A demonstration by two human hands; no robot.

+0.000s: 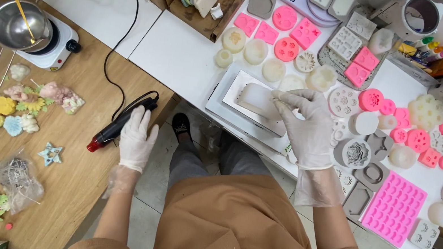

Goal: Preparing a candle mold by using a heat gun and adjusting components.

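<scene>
left hand (136, 139) on heat gun (119, 123), table edge

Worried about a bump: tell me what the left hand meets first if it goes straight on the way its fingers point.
The left hand already rests by the black-and-red heat tool; straight on, it would likely meet that tool's black rear end and cord, though depth is unclear.

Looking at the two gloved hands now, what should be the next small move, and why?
Probably close the left hand around the black heat tool and lift it. The hand already rests on its handle, while the right hand steadies the translucent mold on the white tray, so the mold seems ready.
</scene>
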